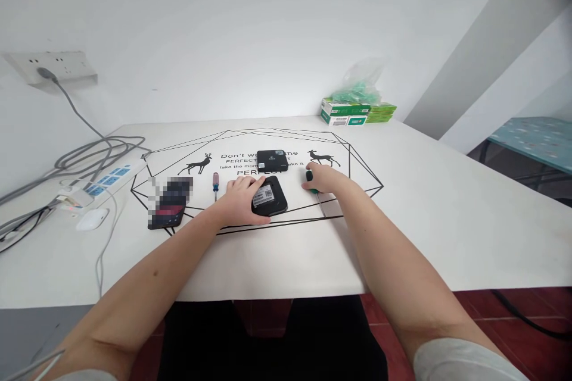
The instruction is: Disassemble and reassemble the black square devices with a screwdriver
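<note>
My left hand grips a black, rounded-square electronic box, its thumb along the near edge and its fingers over the far left side. A white label with a square code shows on the box's upper face. To the right, my right hand is closed around the dark green handle of a scraper-like tool, whose flat metal blade points toward me near the tabletop. Just behind the gripped box lies a second black square box with small stickers. A screwdriver with a red and blue handle rests left of my left hand.
A phone, partly pixelated, lies on the white table at left. Beside it are an earbud case, a power strip and tangled grey cables. Green-and-white boxes with a plastic bag stand at the back right.
</note>
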